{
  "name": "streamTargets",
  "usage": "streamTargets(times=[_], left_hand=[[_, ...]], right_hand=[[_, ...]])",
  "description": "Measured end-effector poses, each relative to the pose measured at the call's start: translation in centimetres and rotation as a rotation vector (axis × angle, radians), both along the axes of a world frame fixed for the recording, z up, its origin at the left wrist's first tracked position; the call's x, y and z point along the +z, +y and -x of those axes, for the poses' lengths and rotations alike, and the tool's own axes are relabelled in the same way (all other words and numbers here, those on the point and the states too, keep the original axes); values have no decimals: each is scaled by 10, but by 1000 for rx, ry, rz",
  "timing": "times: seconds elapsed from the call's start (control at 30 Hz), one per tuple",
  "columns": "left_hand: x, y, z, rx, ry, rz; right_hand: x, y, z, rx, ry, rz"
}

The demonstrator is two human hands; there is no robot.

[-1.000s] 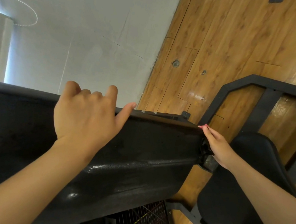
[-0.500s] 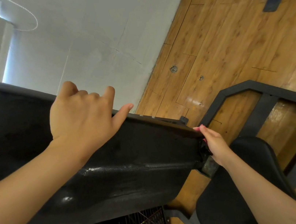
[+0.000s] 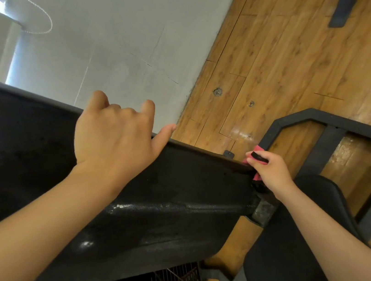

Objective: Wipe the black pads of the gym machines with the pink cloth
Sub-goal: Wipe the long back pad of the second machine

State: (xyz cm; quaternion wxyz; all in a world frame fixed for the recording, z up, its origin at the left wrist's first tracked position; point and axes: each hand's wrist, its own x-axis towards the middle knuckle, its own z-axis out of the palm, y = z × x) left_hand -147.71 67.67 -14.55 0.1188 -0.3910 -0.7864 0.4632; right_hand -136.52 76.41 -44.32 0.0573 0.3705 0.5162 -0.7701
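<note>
Now showing where half a second ago it was hidden, the pink cloth [image 3: 258, 157] is peeking out around the right hand [image 3: 271, 170], which is closing its fingers on it and pressing it against the lower end of the long black pad [image 3: 166, 210]. Further up that pad, the left hand [image 3: 114, 136] is gripping the top edge, fingers curling over the far side, thumb lying along the rim. Below the right forearm a second black pad [image 3: 300, 255] is sitting. Beyond both hands the wooden floor [image 3: 287, 53] is meeting a grey wall [image 3: 117, 42].
</note>
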Motion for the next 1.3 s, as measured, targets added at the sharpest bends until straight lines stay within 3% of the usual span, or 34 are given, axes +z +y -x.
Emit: streamTargets(times=[0.23, 0.43, 0.7, 0.77, 0.93, 1.03, 1.17, 1.3], left_hand=[[3, 4, -3, 50, -7, 44], [5, 4, -5, 41, 8, 91], [-6, 9, -11, 158, 32, 48], [-15, 12, -17, 191, -40, -100], [-60, 19, -72, 127, -491, -751], [-99, 15, -108, 437, -754, -1046], [-158, 9, -134, 865, -926, -1437], [-208, 12, -159, 1415, -853, -1861]], right_hand=[[80, -1, 33, 205, 267, -174], [81, 3, 17, -70, 195, 136], [83, 16, -14, -161, 141, 311], [85, 14, -20, -147, 131, 358], [90, 11, -32, -147, 191, 441], [91, 14, -38, -128, 194, 391], [80, 20, -44, -136, 140, 405], [69, 17, -50, -164, 69, 430]])
